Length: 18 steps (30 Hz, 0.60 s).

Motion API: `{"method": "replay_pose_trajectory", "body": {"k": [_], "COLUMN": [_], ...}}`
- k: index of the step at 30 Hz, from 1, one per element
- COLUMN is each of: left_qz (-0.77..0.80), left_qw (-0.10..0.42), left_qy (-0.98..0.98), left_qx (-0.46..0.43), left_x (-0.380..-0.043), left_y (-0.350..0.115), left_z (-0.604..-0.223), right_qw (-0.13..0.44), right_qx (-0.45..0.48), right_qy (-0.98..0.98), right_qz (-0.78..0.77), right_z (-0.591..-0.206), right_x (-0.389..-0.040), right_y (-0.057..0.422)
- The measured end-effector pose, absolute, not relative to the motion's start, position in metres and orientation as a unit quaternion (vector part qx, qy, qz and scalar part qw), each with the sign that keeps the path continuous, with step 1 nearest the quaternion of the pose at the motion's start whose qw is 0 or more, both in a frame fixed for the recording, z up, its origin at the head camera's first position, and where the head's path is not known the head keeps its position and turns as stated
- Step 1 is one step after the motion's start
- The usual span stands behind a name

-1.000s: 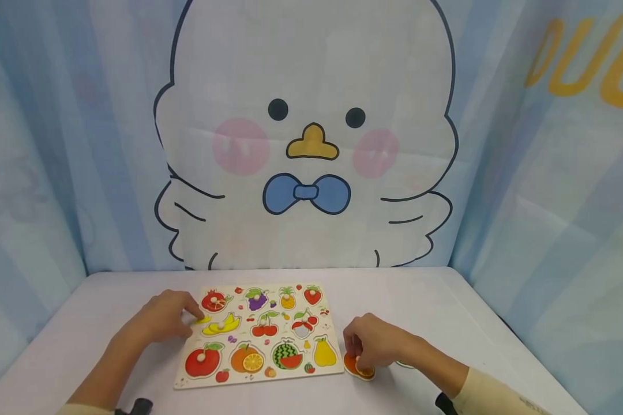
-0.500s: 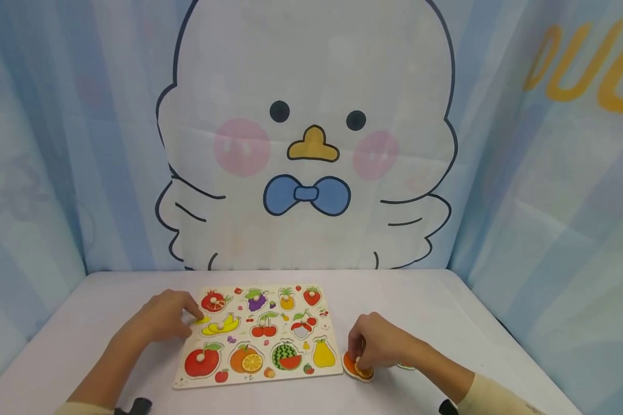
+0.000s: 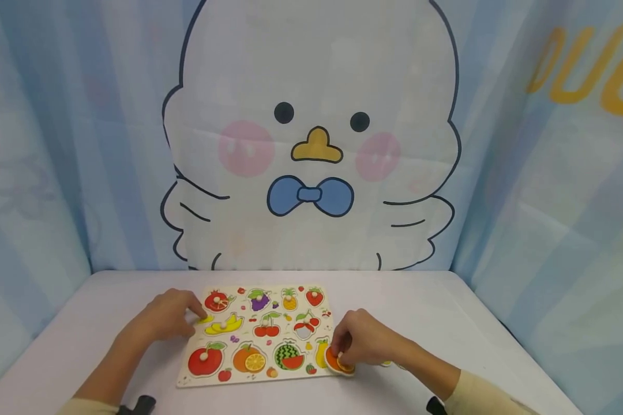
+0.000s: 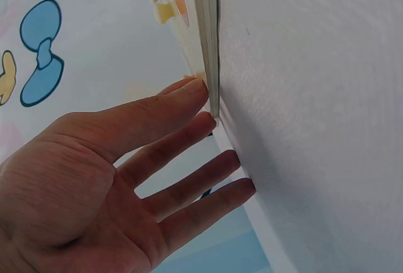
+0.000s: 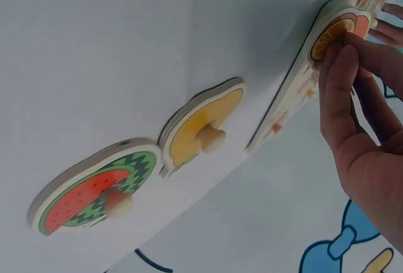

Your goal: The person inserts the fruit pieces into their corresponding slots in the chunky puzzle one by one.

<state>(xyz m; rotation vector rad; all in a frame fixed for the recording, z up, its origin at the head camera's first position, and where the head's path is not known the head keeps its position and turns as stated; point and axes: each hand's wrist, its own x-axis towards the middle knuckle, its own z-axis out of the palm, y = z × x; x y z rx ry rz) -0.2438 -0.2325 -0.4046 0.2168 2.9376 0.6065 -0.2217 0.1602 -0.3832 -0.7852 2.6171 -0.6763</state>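
My right hand (image 3: 364,339) pinches the knob of an orange-shaped puzzle piece (image 5: 331,38), held over the board's near right corner and partly covering the pear picture (image 3: 321,353). In the head view, my left hand (image 3: 167,316) is at the left edge of the white fruit puzzle board (image 3: 270,374), its index finger on the board. The left wrist view shows the thumb against the edge, with the other fingers mostly straight and spread. Knobbed pieces such as the apple (image 3: 195,363) and bananas (image 3: 233,324) sit in the board; the orange picture (image 3: 241,356) and watermelon picture (image 3: 285,350) show no knobs.
A loose watermelon piece (image 5: 75,196) and a yellow piece (image 5: 195,125) lie on the white table (image 3: 420,311), right of the board, knobs up. My right forearm mostly hides them in the head view. A curtain printed with a cartoon duck (image 3: 316,242) stands behind the table.
My right hand has lifted the orange piece and carried it left, from the table beside the board to over its near right corner. My left hand stays at the board's left edge.
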Motion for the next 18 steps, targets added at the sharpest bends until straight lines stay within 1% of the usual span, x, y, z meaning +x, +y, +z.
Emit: {"method": "replay_pose_trajectory", "body": {"k": [5, 12, 18], "left_qz": [0.205, 0.207, 0.209], "left_qw": [0.062, 0.074, 0.072], "left_qy": [0.975, 0.974, 0.974], "left_qx": [0.065, 0.058, 0.060], "left_x": [-0.241, -0.241, -0.241], "left_y": [-0.230, -0.230, -0.231], "left_z": [-0.403, -0.403, -0.402], "right_qw": [0.162, 0.162, 0.162], "right_qx": [-0.301, -0.349, -0.365], "right_qy": [0.909, 0.895, 0.891], "right_qz": [-0.239, -0.225, -0.218], "right_z": [-0.384, -0.385, -0.387], "right_x": [-0.222, -0.223, -0.223], "right_y": [0.141, 0.112, 0.087]}}
